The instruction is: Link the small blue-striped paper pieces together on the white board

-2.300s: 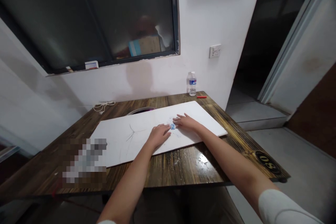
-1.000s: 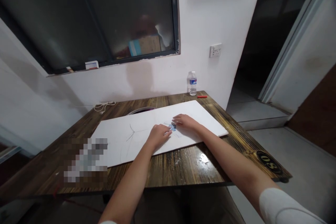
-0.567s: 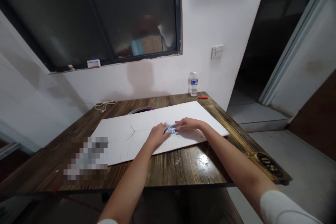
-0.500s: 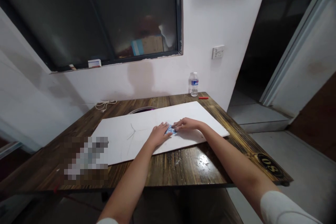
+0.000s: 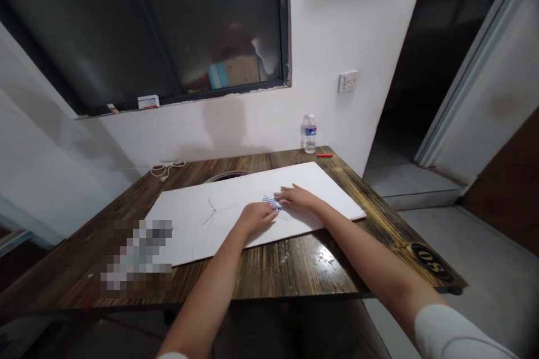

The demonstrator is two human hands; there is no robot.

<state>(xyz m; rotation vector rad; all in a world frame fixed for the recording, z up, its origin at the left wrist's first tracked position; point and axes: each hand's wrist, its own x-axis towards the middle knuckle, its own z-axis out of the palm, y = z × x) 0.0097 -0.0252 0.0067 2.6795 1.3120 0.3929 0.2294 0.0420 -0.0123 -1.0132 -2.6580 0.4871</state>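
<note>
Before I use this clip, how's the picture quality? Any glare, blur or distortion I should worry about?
In the head view, glare shines on the varnished wooden table; a pixelated patch covers its near left part and a corner of the white board. Also in the head view, the wide lens bends the door frame, and the small blue item between the left hand and right hand looks too soft to make out.
</note>
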